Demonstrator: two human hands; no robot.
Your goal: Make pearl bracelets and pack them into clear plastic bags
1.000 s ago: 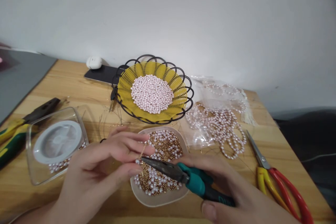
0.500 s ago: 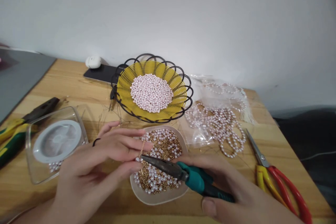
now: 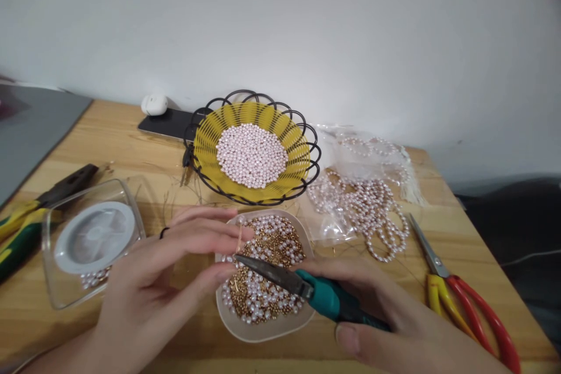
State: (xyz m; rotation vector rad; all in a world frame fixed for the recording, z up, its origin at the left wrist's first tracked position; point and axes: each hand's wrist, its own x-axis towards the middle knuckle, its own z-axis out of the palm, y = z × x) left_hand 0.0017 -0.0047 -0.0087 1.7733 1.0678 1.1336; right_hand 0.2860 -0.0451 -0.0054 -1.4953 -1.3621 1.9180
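My left hand [image 3: 175, 263] pinches a thin gold wire pin [image 3: 239, 238] between thumb and fingers, just over the left rim of a shallow beige dish [image 3: 263, 330] full of small pearls and gold beads. My right hand [image 3: 394, 321] grips teal-handled pliers [image 3: 302, 289], whose dark jaws point left and meet the pin at my left fingertips. The pin stands roughly upright above the jaws.
A black-and-yellow wire basket [image 3: 252, 152] of pink pearls sits behind the dish. Pearl strands in a plastic bag [image 3: 368, 198] lie right, red-and-yellow scissors [image 3: 460, 298] further right. A clear box with a thread spool [image 3: 90, 239], green-yellow pliers [image 3: 26, 225], a phone [image 3: 169, 123] and white earbud case [image 3: 154, 104] lie left.
My left hand has lifted slightly and shifted away from me, raising the pin. The plier tips stay at the pin. The view drifted slightly.
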